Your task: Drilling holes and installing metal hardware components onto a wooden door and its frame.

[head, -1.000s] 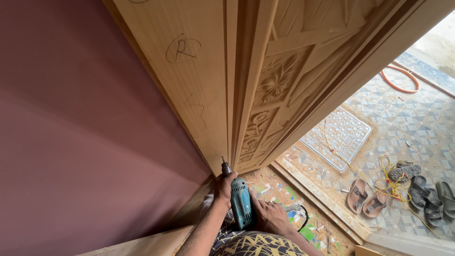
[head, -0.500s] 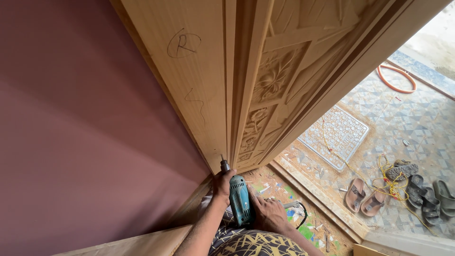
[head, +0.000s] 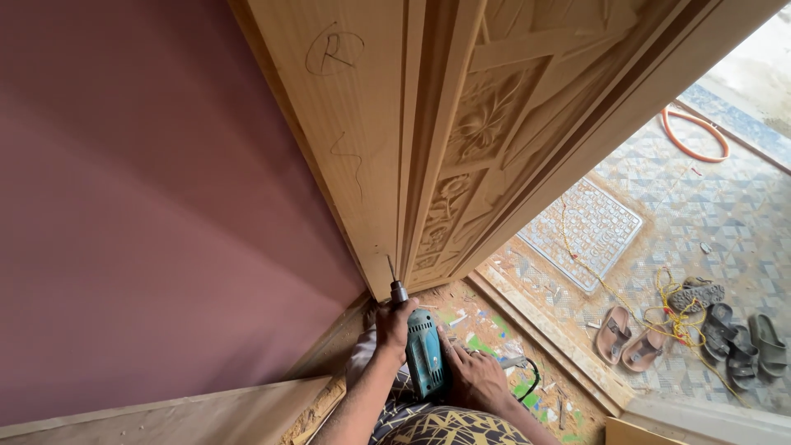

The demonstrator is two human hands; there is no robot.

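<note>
A teal power drill (head: 424, 350) points upward, its bit touching the lower edge of a carved wooden door (head: 428, 140). My left hand (head: 394, 325) wraps around the front of the drill near the chuck. My right hand (head: 476, 379) grips the drill's rear body from the right side. The door stands open and leans close to a maroon wall (head: 148, 206). A pencil mark is drawn on the door's plain edge.
A wooden plank (head: 181, 416) lies along the wall at the bottom left. A doormat (head: 581, 231), several sandals (head: 709, 330), a yellow cord (head: 659, 305) and an orange hose (head: 696, 136) lie on the tiled floor outside. Wood chips litter the threshold.
The view has shifted slightly; both hands and the drill stay in the same place against the door's lower edge.
</note>
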